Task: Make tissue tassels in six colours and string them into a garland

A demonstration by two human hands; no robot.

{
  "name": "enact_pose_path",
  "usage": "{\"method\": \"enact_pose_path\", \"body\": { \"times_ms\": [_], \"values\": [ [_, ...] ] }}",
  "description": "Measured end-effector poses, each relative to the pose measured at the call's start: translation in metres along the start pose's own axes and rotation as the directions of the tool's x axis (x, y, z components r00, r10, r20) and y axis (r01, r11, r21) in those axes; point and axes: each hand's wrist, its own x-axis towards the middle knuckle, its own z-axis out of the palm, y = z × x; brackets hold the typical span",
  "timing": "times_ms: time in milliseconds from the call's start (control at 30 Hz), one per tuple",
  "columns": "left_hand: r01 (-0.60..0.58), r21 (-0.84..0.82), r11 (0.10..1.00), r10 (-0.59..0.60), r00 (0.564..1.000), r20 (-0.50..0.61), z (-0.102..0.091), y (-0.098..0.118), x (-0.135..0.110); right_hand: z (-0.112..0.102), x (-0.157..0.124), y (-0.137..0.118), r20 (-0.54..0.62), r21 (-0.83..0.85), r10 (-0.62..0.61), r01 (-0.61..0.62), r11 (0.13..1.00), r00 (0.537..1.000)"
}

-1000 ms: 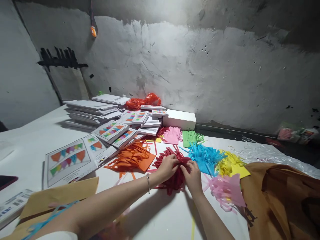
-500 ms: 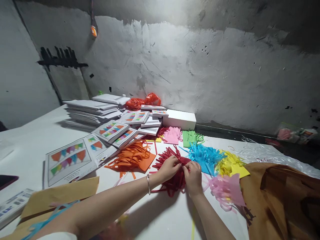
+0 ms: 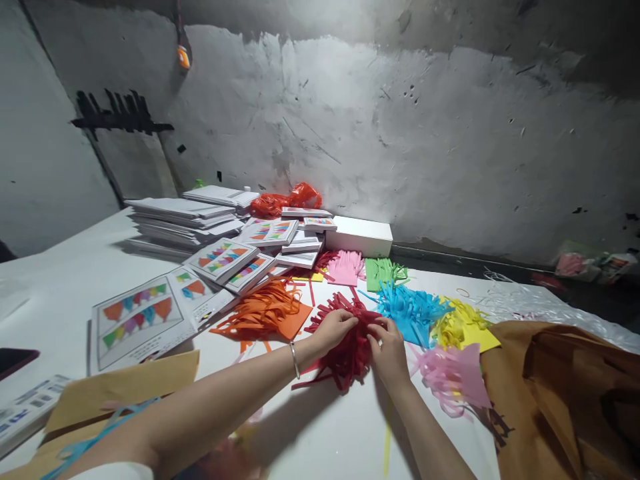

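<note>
A pile of dark red fringed paper [image 3: 350, 350] lies in the middle of the white table [image 3: 320, 433]. My left hand [image 3: 334, 331] curls its fingers into the top of the red pile from the left. From the right, my right hand [image 3: 387, 350] pinches the same red fringe. A thin bracelet sits on my left wrist. Around the red pile lie an orange fringed paper [image 3: 265, 312], a blue one [image 3: 410, 310], a yellow one [image 3: 463, 325] and a light pink one [image 3: 453, 377].
Stacks of white printed booklets [image 3: 220, 257] and a white box [image 3: 363, 237] stand at the back left. Pink [image 3: 345, 267] and green [image 3: 383, 272] fringe lie behind. A brown paper bag [image 3: 560, 400] fills the right side, a tan envelope [image 3: 120, 393] the front left.
Both hands stayed on the red fringed paper and shifted slightly; the red pile has bunched up and lifted a little between them.
</note>
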Motion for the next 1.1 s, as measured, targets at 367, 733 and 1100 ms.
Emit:
{"method": "enact_pose_path", "body": {
  "times_ms": [367,733,1100],
  "values": [
    [0.085,-0.202,0.976,-0.074,0.995,0.06,-0.003,0.003,-0.008,0.004,-0.009,-0.017,0.062,-0.113,0.017,-0.01,0.994,0.998],
    [0.075,-0.321,0.944,-0.056,0.996,0.067,0.0,0.005,-0.012,0.007,-0.01,-0.018,0.113,-0.139,0.046,-0.03,0.99,0.992],
    [0.076,-0.36,0.93,-0.033,0.992,0.124,0.005,-0.006,-0.018,0.006,-0.008,-0.003,0.16,-0.061,0.183,-0.175,0.983,0.97]
  ]
}}
